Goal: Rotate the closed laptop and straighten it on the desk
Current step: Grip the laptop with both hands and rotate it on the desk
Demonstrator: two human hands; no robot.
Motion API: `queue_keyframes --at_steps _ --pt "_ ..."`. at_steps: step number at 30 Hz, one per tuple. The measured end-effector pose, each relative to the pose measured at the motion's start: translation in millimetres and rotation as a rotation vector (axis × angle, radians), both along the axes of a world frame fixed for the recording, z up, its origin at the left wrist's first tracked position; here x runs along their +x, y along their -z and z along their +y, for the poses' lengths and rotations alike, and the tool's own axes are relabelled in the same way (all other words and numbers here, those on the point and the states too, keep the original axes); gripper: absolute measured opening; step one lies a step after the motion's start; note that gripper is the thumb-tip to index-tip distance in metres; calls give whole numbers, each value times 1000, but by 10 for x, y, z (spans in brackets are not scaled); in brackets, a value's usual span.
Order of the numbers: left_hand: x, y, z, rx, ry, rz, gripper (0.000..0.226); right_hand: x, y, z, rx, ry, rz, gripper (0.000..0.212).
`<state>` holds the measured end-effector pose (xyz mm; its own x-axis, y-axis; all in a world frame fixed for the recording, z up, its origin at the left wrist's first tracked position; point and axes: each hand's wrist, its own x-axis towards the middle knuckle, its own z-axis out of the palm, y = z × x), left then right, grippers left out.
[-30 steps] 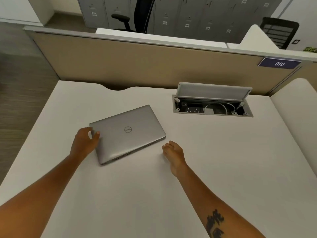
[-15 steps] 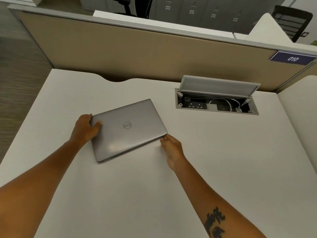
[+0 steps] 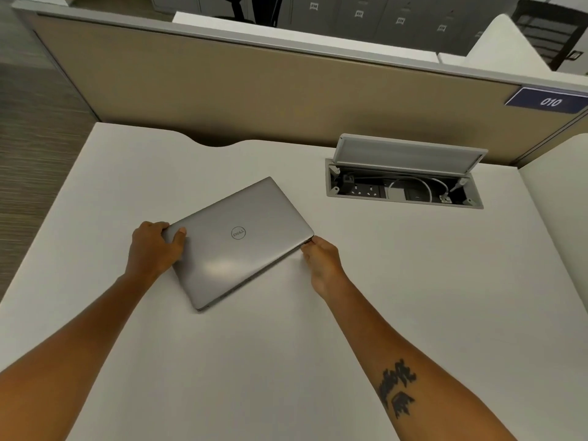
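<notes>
A closed silver laptop (image 3: 241,243) lies flat on the white desk (image 3: 413,297), skewed so its right side points away from me. My left hand (image 3: 156,246) grips its left corner, thumb on the lid and fingers curled around the edge. At the laptop's right corner my right hand (image 3: 321,259) has its fingertips pressed on the edge. Whether those fingers reach under the laptop is hidden.
An open cable box (image 3: 404,186) with sockets and white cables is sunk into the desk at the back right, its lid raised. A beige partition (image 3: 254,87) runs along the desk's far edge. Floor shows past the desk's left edge.
My right hand moved from the bare desk up to the laptop's right corner. My left hand closed further around the left corner. The laptop has turned more askew, right side going further back.
</notes>
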<state>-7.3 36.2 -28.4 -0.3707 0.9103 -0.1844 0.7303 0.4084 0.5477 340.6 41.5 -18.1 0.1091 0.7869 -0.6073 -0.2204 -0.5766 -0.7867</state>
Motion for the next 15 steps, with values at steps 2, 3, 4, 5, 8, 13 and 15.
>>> queue_keyframes --at_steps 2,3,4,5,8,13,15 --pt "33 37 -164 23 -3 16 50 23 -26 38 21 -21 2 39" --pt "57 54 -249 33 -8 25 50 35 -40 58 29 -29 6 41" --pt "84 67 -329 43 -13 31 49 46 -52 83 33 -39 6 43" --pt "115 72 -399 53 -18 30 48 56 -61 109 36 -52 1 45" --pt "204 70 -576 75 -46 3 45 85 -56 198 36 -97 -58 48" --pt "358 83 -859 56 -143 -102 48 107 -61 306 47 -233 -199 42" --pt "433 89 -981 31 -164 -134 54 117 -84 338 58 -303 -250 42"
